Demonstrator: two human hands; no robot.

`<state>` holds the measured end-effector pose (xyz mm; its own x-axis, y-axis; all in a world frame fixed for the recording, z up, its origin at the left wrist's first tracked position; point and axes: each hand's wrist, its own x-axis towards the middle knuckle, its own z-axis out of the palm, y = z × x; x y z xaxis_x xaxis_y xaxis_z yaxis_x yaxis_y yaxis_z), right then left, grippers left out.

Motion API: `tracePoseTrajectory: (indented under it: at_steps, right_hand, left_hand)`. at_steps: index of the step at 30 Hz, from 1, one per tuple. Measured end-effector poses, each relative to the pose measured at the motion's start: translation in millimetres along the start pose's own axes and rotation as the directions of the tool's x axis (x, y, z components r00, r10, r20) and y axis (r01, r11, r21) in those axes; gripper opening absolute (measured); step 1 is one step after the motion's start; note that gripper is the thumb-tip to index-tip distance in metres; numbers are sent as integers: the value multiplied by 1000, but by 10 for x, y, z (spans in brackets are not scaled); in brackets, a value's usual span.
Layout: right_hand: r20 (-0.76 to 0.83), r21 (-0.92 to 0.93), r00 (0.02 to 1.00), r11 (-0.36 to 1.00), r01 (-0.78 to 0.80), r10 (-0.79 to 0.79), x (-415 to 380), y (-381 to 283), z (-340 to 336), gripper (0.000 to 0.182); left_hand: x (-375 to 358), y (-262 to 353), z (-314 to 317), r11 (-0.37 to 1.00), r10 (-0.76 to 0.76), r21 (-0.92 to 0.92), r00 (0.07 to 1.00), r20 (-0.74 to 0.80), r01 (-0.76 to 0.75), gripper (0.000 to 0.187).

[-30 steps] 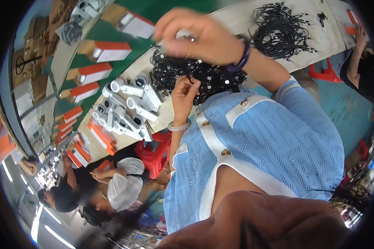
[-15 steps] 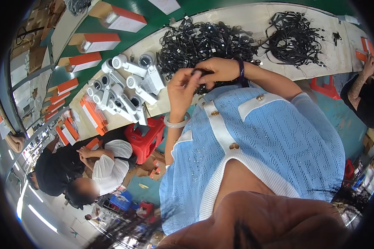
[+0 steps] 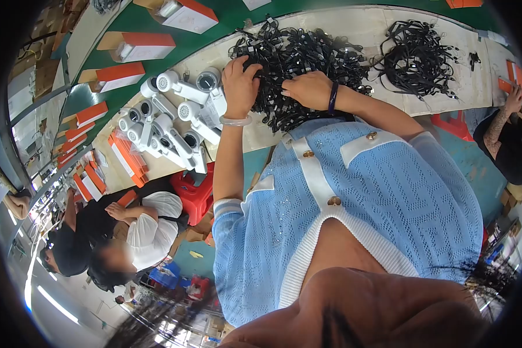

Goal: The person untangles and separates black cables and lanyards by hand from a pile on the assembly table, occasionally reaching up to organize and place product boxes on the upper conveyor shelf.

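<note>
A large heap of tangled black cables (image 3: 307, 49) with small light connectors lies on the pale tabletop in front of the body. My left hand (image 3: 240, 90), with a pale bangle on the wrist, reaches to the heap's left edge, its thumb and fingers apart. Over the lower middle of the heap is my right hand (image 3: 310, 91), a dark bangle on its wrist. Its fingers are curled together among the cables, and what they grip is too small to tell. The two hands do not touch.
White handheld devices (image 3: 162, 124) crowd the table at left, beside orange-and-white boxes (image 3: 127, 156). Looser black cables (image 3: 417, 58) lie to the right. Open boxes (image 3: 148, 46) stand on the green surface (image 3: 229, 14). Co-workers (image 3: 153, 223) are at lower left; another's arm (image 3: 499, 124) shows at far right.
My hands have come apart from their position together near the chest. The left moved up and left to the heap's edge; the right moved slightly right over the cables.
</note>
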<state>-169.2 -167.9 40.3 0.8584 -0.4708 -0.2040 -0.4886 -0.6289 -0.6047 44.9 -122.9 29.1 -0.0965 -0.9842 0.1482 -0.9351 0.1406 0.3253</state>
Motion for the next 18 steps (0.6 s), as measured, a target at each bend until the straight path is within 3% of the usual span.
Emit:
tracePoseTrajectory:
  at_steps: [3, 6, 9, 10, 11, 12, 15, 16, 17, 18]
  right_hand:
    - [-14, 4, 1000, 1000, 21, -20, -1, 19, 21, 26]
    - [-49, 81, 997, 995, 64, -60, -17, 55, -34, 26]
    - [-175, 221, 978, 964, 148, -110, -14, 107, -162, 26]
    - [-229, 282, 968, 945, 165, -100, 5, 135, -226, 26]
    - [-283, 340, 955, 922, 184, -87, 11, 145, -256, 26]
    - [-284, 355, 956, 919, 174, -71, 6, 151, -251, 26]
    - [-290, 389, 957, 910, 145, -29, -29, 114, -259, 24]
    - [-181, 302, 972, 931, 202, -152, -95, 51, -249, 23]
    - [-56, 221, 963, 938, 269, -263, -170, -24, -241, 22]
    - [21, 168, 969, 956, 240, -246, -197, -70, -319, 21]
  left_hand:
    - [20, -31, -70, 999, 22, -33, 999, 25, -22, 29]
    - [-17, -37, -140, 993, 61, -99, 996, -63, -67, 21]
    - [-126, 22, -268, 988, -77, -132, 995, 58, 84, 18]
    - [-187, 54, -292, 864, -166, -454, 974, 153, 219, 17]
    - [-251, 95, -295, 622, -211, -705, 940, 270, 342, 16]
    - [-294, 153, -298, 296, -208, -847, 895, 395, 443, 14]
    - [-248, 635, -545, -171, -227, -940, 917, 330, 296, 12]
    - [-226, 632, -478, 51, -362, -947, 889, 279, 318, 9]
    - [-217, 627, -439, 487, -325, -830, 938, 115, 271, 9]
    - [-213, 625, -409, 823, -217, -541, 976, -21, 172, 8]
